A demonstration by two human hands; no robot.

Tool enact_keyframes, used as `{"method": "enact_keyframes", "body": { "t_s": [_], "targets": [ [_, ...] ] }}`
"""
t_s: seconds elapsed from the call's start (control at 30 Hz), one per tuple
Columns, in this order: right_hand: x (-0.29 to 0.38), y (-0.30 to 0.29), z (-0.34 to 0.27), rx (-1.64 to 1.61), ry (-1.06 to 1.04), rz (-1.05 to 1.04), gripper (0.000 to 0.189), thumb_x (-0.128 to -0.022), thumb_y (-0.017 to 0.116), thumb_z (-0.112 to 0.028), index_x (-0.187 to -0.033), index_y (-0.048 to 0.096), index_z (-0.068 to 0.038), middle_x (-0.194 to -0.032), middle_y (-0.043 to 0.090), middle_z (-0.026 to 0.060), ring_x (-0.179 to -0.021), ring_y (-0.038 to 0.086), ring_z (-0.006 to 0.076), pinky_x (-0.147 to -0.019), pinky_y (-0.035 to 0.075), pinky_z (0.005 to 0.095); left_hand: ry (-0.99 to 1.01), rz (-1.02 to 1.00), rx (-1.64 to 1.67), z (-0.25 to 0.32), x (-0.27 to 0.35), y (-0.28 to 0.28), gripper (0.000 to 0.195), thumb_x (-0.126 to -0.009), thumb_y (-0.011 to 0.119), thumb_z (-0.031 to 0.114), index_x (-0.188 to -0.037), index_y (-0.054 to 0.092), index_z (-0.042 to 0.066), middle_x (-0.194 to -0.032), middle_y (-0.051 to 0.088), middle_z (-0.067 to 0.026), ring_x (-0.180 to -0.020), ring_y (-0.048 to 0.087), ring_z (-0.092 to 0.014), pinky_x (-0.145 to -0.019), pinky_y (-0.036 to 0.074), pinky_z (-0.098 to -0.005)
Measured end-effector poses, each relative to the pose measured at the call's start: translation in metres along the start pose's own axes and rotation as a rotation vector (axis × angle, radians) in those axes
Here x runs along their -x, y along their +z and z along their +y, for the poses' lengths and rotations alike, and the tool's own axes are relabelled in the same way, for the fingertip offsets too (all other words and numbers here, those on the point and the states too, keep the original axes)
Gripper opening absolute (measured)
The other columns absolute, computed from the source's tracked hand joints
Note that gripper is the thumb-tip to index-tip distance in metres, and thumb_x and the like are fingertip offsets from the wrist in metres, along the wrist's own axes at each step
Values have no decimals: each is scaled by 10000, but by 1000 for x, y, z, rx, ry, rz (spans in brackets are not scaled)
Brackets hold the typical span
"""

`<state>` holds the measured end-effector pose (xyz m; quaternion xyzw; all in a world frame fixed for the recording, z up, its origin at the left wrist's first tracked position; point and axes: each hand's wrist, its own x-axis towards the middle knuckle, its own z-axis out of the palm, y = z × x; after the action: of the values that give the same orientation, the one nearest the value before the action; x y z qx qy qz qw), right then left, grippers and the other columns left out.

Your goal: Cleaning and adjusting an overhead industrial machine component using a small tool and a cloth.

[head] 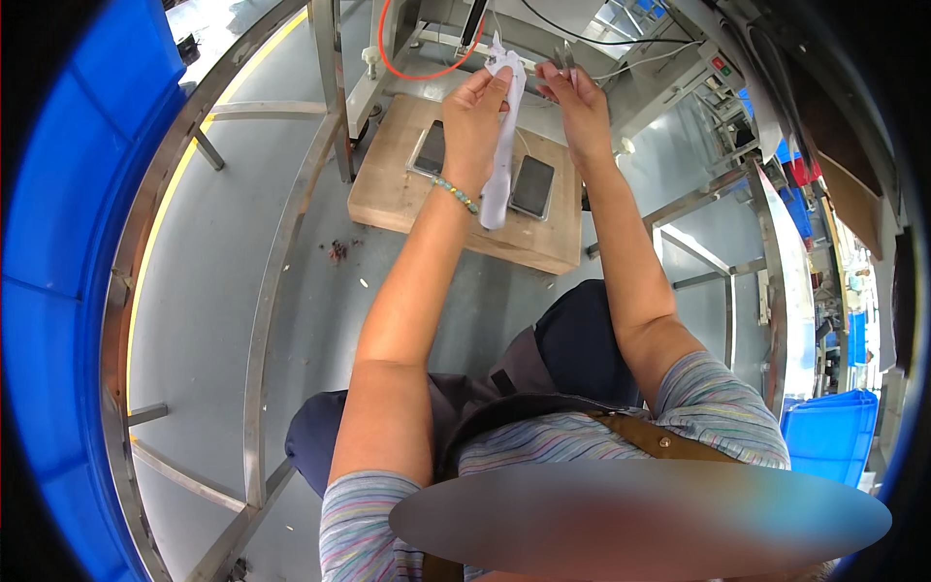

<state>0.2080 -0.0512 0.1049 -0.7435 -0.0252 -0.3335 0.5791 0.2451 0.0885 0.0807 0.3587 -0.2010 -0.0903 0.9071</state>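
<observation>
Up near the top centre, my left hand [474,109] pinches a long strip of white cloth [500,167] between thumb and fingers. The strip's upper end is bunched and pokes above the thumb, while its long tail hangs down beside my wrist. To the right, level with the cloth's top and apart from it, my right hand [576,102] grips a small metal two-pronged tool [565,57]. Its tips point upward; whether it is thread snips or tweezers I cannot tell. A beaded bracelet [456,195] circles my left wrist.
Below the hands, a wooden platform [393,196] bears two dark foot pedals [533,187] [434,148]. An orange hose [381,44] loops beside the machine frame. Metal stand legs [265,305] and blue bins [44,218] line the left. A red-and-green switch [720,66] sits upper right.
</observation>
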Motion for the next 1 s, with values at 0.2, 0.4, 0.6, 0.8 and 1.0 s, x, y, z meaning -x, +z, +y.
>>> {"method": "enact_keyframes", "body": {
  "t_s": [0.2,0.4,0.6,0.8,1.0],
  "targets": [
    [2,-15,13,-129,223,-72,102,-931,633,-201,-957,671,-111,-855,619,-41,-715,497,72,-651,425,258,-81,-36,100,-9,-6,-5,287,-1007,588,291,-1136,667,47,-960,655,30,-799,551,-45,-707,450,-228],
    [9,26,-20,-130,305,-162,103,-887,739,-153,-908,646,-114,-699,506,-96,-601,395,20,-524,286,217,-121,-19,197,-6,-8,-6,295,-1007,584,319,-1147,656,70,-1004,685,15,-814,567,-40,-669,406,-201],
    [6,24,-16,-52,175,-74,64,-892,729,-132,-901,670,-108,-691,517,-94,-562,383,2,-492,264,206,-61,-86,-79,-4,-11,-6,222,-955,676,228,-1099,669,58,-926,676,25,-744,530,-24,-630,387,-188],
    [2,15,-21,64,232,-147,117,-884,749,-178,-862,668,-97,-666,506,-94,-552,375,18,-493,267,214,-49,-97,-210,-17,-21,-26,184,-975,654,225,-1012,709,53,-835,625,43,-663,492,-27,-558,386,-228],
    [9,5,-5,422,4,-6,166,-887,752,-218,-837,662,-88,-630,479,-91,-547,373,26,-495,263,221,60,-88,-493,-30,-29,-37,196,-994,592,165,-1012,676,-11,-803,616,-30,-655,534,-83,-573,408,-251]
  ]
}}
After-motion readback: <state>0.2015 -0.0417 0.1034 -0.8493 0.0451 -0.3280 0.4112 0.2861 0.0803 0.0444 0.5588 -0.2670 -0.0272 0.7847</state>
